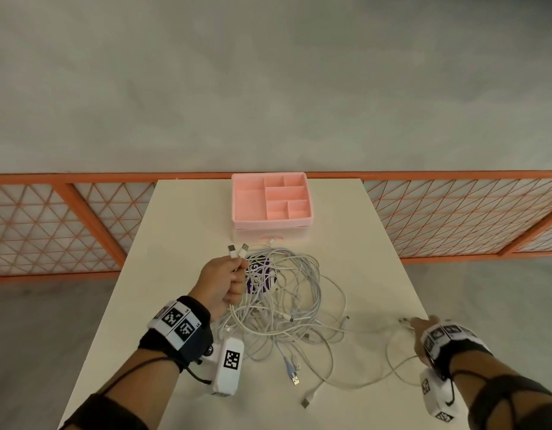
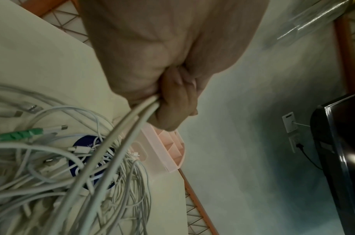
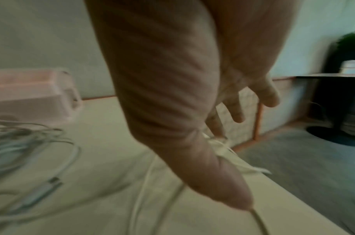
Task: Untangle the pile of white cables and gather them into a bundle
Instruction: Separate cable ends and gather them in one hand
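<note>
A tangled pile of white cables (image 1: 284, 305) (image 2: 52, 174) (image 3: 21, 139) lies mid-table. My left hand (image 1: 234, 274) (image 2: 172, 101) is raised over the pile's left side and grips two cables in a fist. Their plugs (image 1: 237, 251) stick up out of the fist. My right hand (image 1: 419, 324) (image 3: 227, 152) is low at the table's right edge, fingers stretched out. Its index fingertip touches the plug of a loose cable (image 1: 403, 321) (image 3: 219, 141) that loops back toward the pile. The blurred right wrist view does not show whether the thumb pinches it.
A pink compartment organiser (image 1: 271, 200) (image 2: 168, 147) (image 3: 31, 95) stands at the far middle of the white table (image 1: 191, 228). A purple disc (image 1: 259, 276) (image 2: 82, 143) lies under the pile. An orange mesh fence (image 1: 82, 212) runs behind the table.
</note>
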